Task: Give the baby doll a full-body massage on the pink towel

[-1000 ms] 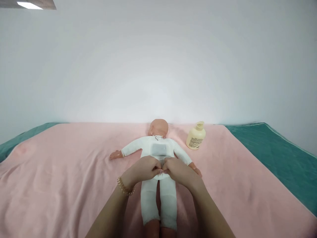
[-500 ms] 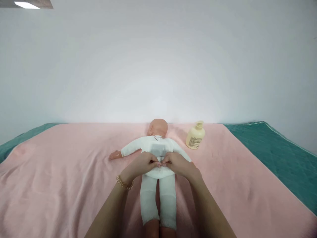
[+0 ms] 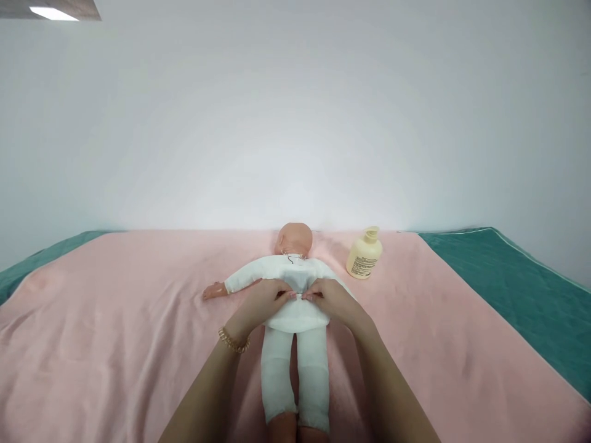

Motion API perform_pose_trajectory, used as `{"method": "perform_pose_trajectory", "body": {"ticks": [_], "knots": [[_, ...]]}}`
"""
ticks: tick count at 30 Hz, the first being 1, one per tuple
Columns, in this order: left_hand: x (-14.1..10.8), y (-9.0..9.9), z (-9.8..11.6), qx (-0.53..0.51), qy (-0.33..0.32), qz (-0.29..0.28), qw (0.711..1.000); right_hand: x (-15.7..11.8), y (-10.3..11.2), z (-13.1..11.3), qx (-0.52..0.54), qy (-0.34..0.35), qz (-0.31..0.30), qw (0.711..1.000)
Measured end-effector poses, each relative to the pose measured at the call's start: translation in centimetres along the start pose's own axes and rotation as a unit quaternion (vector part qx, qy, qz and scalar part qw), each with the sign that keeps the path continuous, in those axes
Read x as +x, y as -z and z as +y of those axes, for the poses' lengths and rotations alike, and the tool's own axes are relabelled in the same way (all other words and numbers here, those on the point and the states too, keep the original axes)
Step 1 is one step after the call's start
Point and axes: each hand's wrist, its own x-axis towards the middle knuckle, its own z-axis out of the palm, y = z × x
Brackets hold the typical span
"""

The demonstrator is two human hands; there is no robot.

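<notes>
A doll (image 3: pixel 295 239) with a bare head and a white cloth body (image 3: pixel 299 319) lies stretched out on a pink blanket, its head toward the wall. My left hand (image 3: pixel 270 301) is closed on the white cloth at the middle of the doll's back, thumb and fingers pinched. From the other side my right hand (image 3: pixel 329 300) pinches the same cloth, its fingertips almost meeting those of the left. A grey patch (image 3: pixel 298 278) shows on the cloth just above both hands. The doll's right arm is mostly hidden by my right hand.
A pale yellow pump bottle (image 3: pixel 364 253) stands on the pink blanket (image 3: pixel 152 295), right of the doll's head. Green bedding (image 3: pixel 517 289) shows at both sides. Behind the bed rises a plain pale wall (image 3: pixel 295 111).
Both hands have moved slightly up the doll's back, toward its head. The lower cloth looks smoother, and the grey patch is now partly covered along its lower edge.
</notes>
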Motion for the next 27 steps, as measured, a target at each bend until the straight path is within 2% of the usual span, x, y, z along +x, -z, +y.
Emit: {"method": "perform_pose_trajectory", "body": {"ticks": [5, 9, 12, 15, 18, 20, 22, 24, 27], "knots": [[0.0, 0.3, 0.1, -0.056, 0.037, 0.056, 0.996, 0.0, 0.4, -0.5, -0.016, -0.019, 0.055, 0.998], [0.1, 0.0, -0.3, -0.074, 0.05, 0.049, 0.995, 0.1, 0.1, -0.9, -0.037, -0.017, 0.047, 0.998], [0.4, -0.7, -0.7, -0.072, 0.043, 0.069, 0.994, 0.3, -0.2, -1.0, -0.05, -0.01, 0.045, 0.998], [0.8, -1.5, -1.1, -0.109, 0.038, 0.134, 0.984, 0.7, -0.1, -0.6, -0.036, -0.007, 0.074, 0.997], [1.0, -2.0, -1.5, -0.131, 0.017, 0.238, 0.962, 1.1, 0.0, 0.1, -0.022, -0.009, 0.171, 0.985], [1.1, -2.1, -1.8, -0.116, -0.01, 0.278, 0.953, 1.4, -0.3, 0.6, -0.01, 0.014, 0.219, 0.976], [1.2, -2.2, -2.1, -0.097, -0.029, 0.28, 0.955, 1.8, -0.9, 1.0, 0.009, 0.052, 0.222, 0.974], [1.4, -2.2, -2.3, -0.078, -0.031, 0.258, 0.962, 2.2, -1.6, 1.3, 0.019, 0.075, 0.202, 0.976], [1.7, -2.4, -2.7, -0.062, -0.013, 0.229, 0.971, 2.9, -2.3, 1.6, 0.0, 0.069, 0.169, 0.983]]}}
